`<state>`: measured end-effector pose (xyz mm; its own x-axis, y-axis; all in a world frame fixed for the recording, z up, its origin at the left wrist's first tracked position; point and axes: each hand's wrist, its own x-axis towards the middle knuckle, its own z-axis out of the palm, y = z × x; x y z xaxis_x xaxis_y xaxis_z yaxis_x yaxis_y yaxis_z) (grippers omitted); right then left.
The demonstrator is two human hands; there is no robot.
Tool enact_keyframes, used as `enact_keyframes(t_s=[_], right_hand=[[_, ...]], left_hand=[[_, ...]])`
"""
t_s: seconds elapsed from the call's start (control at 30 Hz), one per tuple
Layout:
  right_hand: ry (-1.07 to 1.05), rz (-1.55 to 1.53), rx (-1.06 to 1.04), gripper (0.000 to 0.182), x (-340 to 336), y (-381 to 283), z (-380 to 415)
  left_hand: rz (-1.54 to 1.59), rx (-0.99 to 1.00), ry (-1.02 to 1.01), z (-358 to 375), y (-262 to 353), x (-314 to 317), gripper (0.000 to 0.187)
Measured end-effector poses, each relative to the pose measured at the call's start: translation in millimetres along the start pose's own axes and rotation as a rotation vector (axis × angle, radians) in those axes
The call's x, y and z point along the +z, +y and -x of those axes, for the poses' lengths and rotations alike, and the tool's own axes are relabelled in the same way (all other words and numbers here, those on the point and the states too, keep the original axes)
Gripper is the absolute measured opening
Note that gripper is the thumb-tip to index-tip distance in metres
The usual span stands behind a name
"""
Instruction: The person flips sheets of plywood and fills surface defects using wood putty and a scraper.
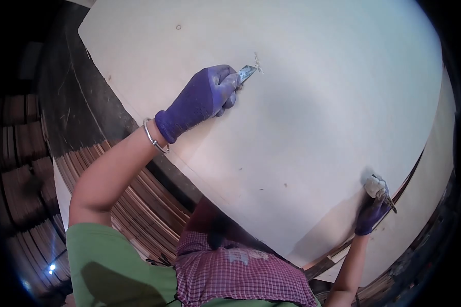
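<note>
With my left hand, in a purple glove, I grip a small flat scraper, the fingers closed around it and the blade angled up and to the right over a broad, pale sheet. The scraper's tip is just beside a rough whitish smear on the upper part of that sheet. My right hand, gloved in purple too, is well apart from the left, near the sheet's right edge; a whitish lump shows at its fingers and a narrow dark piece juts out beside the lump, but I cannot tell how tightly those fingers close. A metal bangle circles my left wrist. Below my left forearm I see a stack of thin brown boards, and a checked cloth covers my lap at the bottom.
</note>
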<state>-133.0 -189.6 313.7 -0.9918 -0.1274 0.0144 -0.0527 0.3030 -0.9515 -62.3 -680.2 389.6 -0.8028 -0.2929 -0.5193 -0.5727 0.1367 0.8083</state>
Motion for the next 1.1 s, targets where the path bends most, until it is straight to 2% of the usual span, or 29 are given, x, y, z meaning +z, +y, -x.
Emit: enact_keyframes(t_s=[0.3,0.4,0.47,0.5,0.57,0.6,0.67,0.7,0.8,0.9,1.1], right_hand=[[-0.035,-0.126,0.020,0.046,-2.9,6.1,-2.5],[-0.077,-0.154,0.009,0.049,0.6,-0.7,-3.0],[-0.120,-0.118,0.001,0.052,5.2,-12.3,-4.7],[-0.116,-0.121,0.002,0.052,7.6,-13.8,-4.3],[-0.079,0.025,0.004,0.052,8.7,-20.2,-2.8],[-0.074,0.029,-0.007,0.052,8.7,-23.1,-3.4],[-0.126,0.023,-0.047,0.049,10.8,-23.6,-7.4],[-0.122,0.028,-0.058,0.049,10.2,-19.5,-8.0],[-0.085,0.016,-0.033,0.046,6.1,-12.2,-4.5],[-0.037,-0.044,0.028,0.044,10.4,-17.7,-2.9],[-0.063,0.063,-0.027,0.044,1.1,-7.9,-5.5]], left_hand=[[-0.119,0.046,0.025,-1.1,7.1,1.2,0.031],[-0.149,-0.042,0.049,-5.7,10.1,10.3,0.029],[-0.427,0.242,0.201,-9.5,3.2,20.2,0.027],[-0.432,0.244,0.199,-9.5,0.6,21.2,0.027],[-0.063,0.091,0.093,-1.6,7.2,23.2,0.024],[-0.058,0.102,0.093,1.7,9.3,19.2,0.024],[0.035,0.109,-0.092,6.2,9.7,7.9,0.022],[-0.070,0.259,0.006,9.5,3.8,9.5,0.022],[0.041,0.129,0.137,5.7,-12.1,1.4,0.023],[0.001,0.144,0.149,5.2,-5.9,4.4,0.026],[-0.092,0.145,0.104,-2.7,-2.2,4.5,0.028]])
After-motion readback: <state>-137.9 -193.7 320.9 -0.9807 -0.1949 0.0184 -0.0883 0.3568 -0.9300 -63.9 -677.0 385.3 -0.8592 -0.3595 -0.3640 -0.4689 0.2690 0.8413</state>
